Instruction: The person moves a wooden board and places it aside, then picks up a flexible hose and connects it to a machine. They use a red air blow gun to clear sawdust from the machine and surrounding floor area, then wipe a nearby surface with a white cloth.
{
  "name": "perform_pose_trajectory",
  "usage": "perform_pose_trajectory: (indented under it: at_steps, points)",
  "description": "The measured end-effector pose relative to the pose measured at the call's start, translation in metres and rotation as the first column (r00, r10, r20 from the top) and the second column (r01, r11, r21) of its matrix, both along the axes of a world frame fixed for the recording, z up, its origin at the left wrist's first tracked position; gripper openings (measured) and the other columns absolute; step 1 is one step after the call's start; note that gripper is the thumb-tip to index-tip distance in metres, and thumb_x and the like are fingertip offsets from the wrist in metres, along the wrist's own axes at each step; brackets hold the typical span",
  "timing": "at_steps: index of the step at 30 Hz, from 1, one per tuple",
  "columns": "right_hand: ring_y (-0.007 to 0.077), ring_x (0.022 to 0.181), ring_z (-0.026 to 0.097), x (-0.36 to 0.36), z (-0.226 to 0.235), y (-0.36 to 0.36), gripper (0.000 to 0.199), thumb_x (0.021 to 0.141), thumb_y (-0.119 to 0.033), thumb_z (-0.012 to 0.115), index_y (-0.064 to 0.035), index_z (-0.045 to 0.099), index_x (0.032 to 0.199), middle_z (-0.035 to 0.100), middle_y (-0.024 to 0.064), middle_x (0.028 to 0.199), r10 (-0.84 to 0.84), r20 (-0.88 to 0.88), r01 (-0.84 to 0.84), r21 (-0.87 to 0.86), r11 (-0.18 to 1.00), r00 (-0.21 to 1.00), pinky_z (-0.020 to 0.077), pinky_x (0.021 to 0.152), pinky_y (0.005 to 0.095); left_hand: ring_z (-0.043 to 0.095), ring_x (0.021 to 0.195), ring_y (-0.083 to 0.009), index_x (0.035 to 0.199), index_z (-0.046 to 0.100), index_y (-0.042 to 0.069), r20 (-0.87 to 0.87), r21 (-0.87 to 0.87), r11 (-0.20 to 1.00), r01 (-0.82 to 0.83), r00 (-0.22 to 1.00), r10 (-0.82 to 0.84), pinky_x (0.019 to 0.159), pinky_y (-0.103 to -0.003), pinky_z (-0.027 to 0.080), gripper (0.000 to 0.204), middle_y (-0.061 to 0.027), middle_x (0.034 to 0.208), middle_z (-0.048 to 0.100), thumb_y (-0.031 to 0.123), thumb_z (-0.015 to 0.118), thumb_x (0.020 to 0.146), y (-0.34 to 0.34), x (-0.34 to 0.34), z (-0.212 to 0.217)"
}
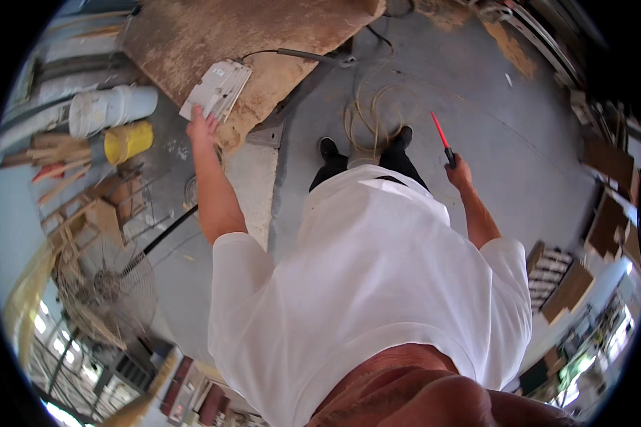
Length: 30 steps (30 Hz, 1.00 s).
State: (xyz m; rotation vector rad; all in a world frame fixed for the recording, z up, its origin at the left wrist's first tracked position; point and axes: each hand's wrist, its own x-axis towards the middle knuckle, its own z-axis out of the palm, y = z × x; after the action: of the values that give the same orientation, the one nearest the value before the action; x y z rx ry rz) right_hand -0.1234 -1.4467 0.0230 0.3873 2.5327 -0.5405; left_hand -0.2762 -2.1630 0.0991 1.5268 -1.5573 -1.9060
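My left hand (204,128) reaches forward and grips the near edge of a small stack of white flat pieces (219,87), whose top piece carries dark marks. The stack lies on a brown, worn board (192,43) with a ragged, pale near edge. Away to the right, my right hand (460,173) is closed around the black handle of a slim tool with a long red shaft (439,129). The red end points forward, clear of everything around it. I cannot make out its exact kind.
A coiled pale hose (370,117) lies on the grey floor by my shoes (327,146). A dark rod with a cable (310,55) rests across the board. To the left stand a white bucket (92,112), a yellow bucket (129,141), wood scraps and a caged fan (110,285).
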Motion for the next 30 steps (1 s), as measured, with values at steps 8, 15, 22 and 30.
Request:
perform_pose_trajectory:
  at_steps: [8,15,22,30]
  points:
    - [0.0414,0.086,0.059,0.009,0.057,-0.076,0.032,0.079,-0.020,0.058,-0.0095,0.050,0.108,0.062,0.0210,0.090,0.010,-0.145,0.013,0.156,0.988,0.989,0.0466,0.070,0.0513,0.058,0.099,-0.0286,0.119,0.047,0.000,-0.286,0.353,0.901,0.251,0.946,-0.151,0.084,-0.042,0.054,0.036,-0.0120,0.112,0.055,0.016,0.059,0.089,-0.062,0.005,-0.012]
    - [0.0428,0.085,0.058,0.023,0.075,-0.103,0.028,0.081,-0.018,0.056,-0.0094,0.047,0.106,0.062,0.0209,0.088,-0.033,-0.237,0.081,0.198,0.977,0.971,0.0451,0.070,0.0528,0.057,0.101,-0.0293,0.120,0.047,0.001,-0.231,0.341,0.895,0.287,0.949,-0.217,0.085,-0.044,0.054,0.035,-0.0113,0.112,0.055,0.015,0.058,0.090,-0.080,-0.003,-0.008]
    - [0.0403,0.089,0.058,0.034,0.066,-0.145,0.021,0.081,-0.014,0.052,-0.0082,0.047,0.101,0.061,0.0188,0.094,-0.006,-0.098,0.026,0.198,0.980,0.995,0.0457,0.072,0.0512,0.059,0.099,-0.0284,0.117,0.048,0.001,-0.357,0.378,0.870,0.316,0.917,-0.178,0.083,-0.047,0.054,0.031,-0.0111,0.111,0.056,0.013,0.057,0.090,-0.084,-0.002,-0.005]
    - [0.0406,0.093,0.057,-0.011,0.055,-0.245,0.025,0.077,-0.007,0.052,-0.0063,0.050,0.102,0.061,0.0215,0.095,0.237,-0.060,-0.237,0.014,0.971,0.970,0.0451,0.077,0.0497,0.058,0.101,-0.0267,0.118,0.049,0.004,-0.551,0.359,0.777,0.517,0.789,-0.270,0.079,-0.043,0.055,0.032,-0.0110,0.114,0.056,0.016,0.057,0.090,-0.001,0.031,0.072]
